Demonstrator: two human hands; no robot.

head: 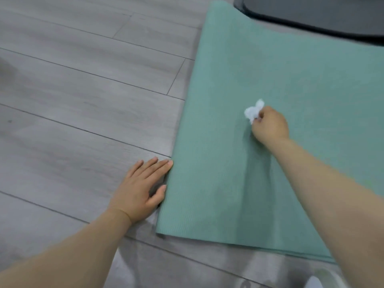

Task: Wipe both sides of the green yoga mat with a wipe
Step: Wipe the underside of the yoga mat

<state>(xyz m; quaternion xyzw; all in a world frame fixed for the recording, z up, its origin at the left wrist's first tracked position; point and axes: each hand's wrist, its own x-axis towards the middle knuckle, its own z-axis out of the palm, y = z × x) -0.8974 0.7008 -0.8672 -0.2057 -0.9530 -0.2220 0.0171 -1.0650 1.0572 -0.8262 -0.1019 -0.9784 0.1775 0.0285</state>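
Note:
The green yoga mat (291,80) lies flat on the grey floor, filling the right half of the head view. My right hand (270,126) is over the middle of the mat, its fingers curled round a crumpled white wipe (253,111) that sticks out to the upper left and touches the mat. My left hand (141,190) rests flat on the floor with straight fingers, its fingertips and thumb against the mat's left edge.
Grey wood-look floorboards (83,90) spread to the left. A black, rounded flat object (311,15) sits at the top right, overlapping the mat's far end. The mat's near edge (239,243) runs just in front of me.

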